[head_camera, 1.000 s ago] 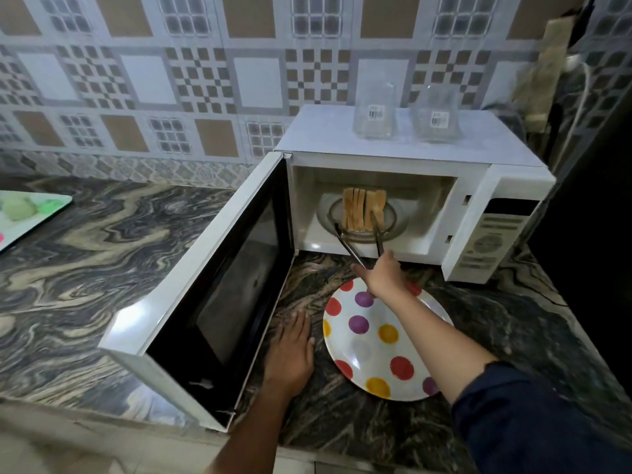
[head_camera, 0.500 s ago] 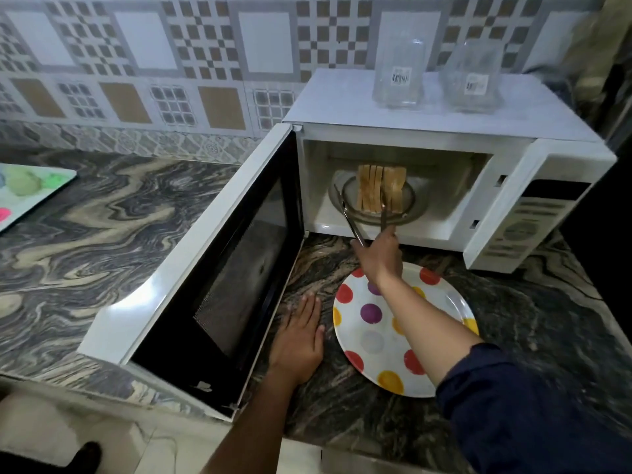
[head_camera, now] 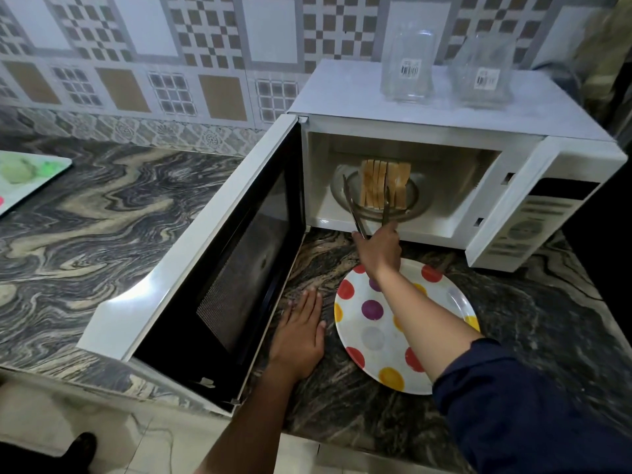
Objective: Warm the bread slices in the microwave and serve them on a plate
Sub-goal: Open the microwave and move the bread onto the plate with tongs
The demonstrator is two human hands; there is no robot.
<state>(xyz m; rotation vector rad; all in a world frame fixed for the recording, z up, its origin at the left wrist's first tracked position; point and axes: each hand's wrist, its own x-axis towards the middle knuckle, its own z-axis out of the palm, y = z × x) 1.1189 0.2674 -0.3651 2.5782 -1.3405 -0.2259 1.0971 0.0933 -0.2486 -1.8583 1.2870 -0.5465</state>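
Browned bread slices (head_camera: 384,188) stand upright, packed together, inside microwave (head_camera: 342,94)

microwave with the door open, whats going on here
A person is going for the bread. Their right hand grips metal tongs reaching into the open microwave, at the bread slices standing on the turntable. The left hand rests flat on the counter beside the spotted plate, which has no bread yet.

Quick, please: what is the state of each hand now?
Left hand: open, flat on the counter.
Right hand: closed around the tongs.
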